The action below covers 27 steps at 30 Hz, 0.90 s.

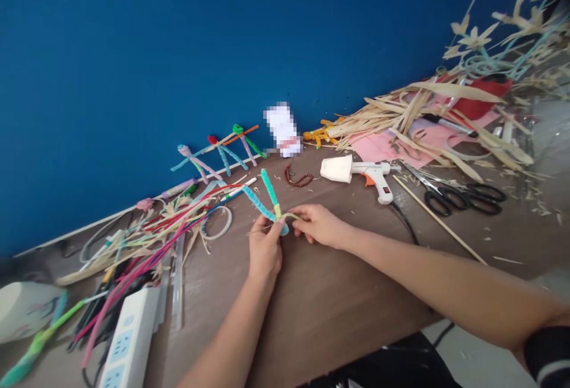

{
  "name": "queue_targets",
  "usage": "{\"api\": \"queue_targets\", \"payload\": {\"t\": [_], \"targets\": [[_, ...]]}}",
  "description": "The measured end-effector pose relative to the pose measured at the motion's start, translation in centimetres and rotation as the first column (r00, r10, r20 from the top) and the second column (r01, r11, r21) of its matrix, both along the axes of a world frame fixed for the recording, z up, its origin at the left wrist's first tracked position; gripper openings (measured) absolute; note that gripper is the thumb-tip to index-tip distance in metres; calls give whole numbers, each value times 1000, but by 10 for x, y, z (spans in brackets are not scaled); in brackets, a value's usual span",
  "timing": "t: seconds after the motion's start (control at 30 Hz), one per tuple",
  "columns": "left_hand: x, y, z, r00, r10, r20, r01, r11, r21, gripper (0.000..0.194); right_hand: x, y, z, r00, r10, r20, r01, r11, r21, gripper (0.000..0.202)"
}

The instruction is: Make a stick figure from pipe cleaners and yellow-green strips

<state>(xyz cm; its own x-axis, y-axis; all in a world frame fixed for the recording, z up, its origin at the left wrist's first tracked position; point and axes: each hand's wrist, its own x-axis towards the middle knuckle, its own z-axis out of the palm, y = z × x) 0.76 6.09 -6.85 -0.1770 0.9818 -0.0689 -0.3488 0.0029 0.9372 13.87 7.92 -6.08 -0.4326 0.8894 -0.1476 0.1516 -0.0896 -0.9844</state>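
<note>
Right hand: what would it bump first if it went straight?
The right hand would probably meet the fuzzy blue-and-green V-shaped pipe cleaners in the left hand; depth is unclear.

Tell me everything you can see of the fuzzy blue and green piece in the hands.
The fuzzy piece looks like pipe cleaner. Two legs spread in a V: a green leg pointing up and a light blue leg slanting up-left. Yellow shows at the green leg's base, with a rounded blue bit below. The left hand grips it near the join, hiding part of it. A thin pale strand runs from there to the right hand.
</note>
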Motion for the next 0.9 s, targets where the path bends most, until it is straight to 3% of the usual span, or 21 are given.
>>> {"api": "queue_targets", "payload": {"t": [0.17,0.27,0.37,0.5,0.63,0.77,0.9], "targets": [[0,2,1,998,-46,50,48,999,-25,17,-3,-2,0,990,-111,-87,107,993,-47,11],[1,2,1,999,-22,47,22,1000,-18,19,-4,-5,-2,997,-73,-35,74,997,19,9],[2,2,1,999,31,6,-31,999,-9,19,-4,-8,-2,996,-66,63,54,985,167,10],[1,0,1,987,74,-141,-68,996,49,18,0,-13,3,962,-105,250,-9,909,417,8],[0,-1,1,963,70,-260,-50,995,83,16,5,-17,11,912,-174,373,-84,809,582,8],[-3,-1,-1,953,35,-300,-8,996,90,14,13,-15,20,900,-207,383,-110,743,661,12],[-4,0,-2,947,-39,-319,60,997,58,14,21,-6,24,917,-248,311,-44,714,699,12]]}}
